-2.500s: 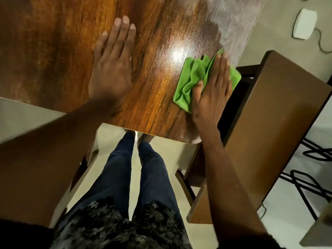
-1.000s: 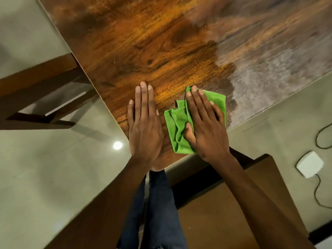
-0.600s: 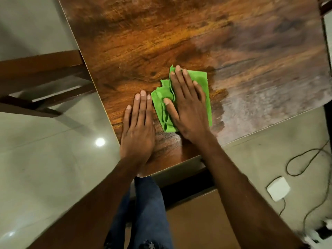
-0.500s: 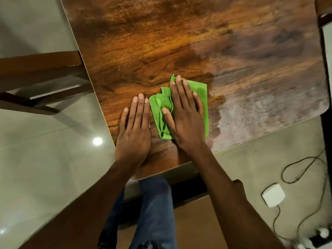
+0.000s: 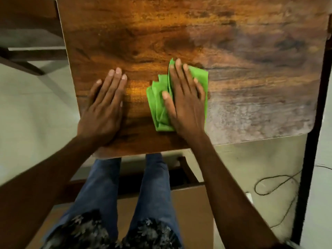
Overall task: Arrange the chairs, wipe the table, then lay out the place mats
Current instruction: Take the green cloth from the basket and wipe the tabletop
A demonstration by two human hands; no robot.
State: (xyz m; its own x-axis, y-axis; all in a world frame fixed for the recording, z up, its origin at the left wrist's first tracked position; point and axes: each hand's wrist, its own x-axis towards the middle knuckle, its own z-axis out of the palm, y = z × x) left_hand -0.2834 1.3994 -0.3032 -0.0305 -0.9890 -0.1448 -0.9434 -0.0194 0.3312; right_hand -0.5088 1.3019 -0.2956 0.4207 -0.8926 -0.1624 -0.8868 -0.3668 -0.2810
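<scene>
Head view: the green cloth, folded and bunched, is pressed flat against the wooden table by the right hand, fingers straight and spread toward 12 o'clock. At 9 o'clock of the cloth, apart from it, the left hand is laid palm-down, fingers extended, nothing held.
</scene>
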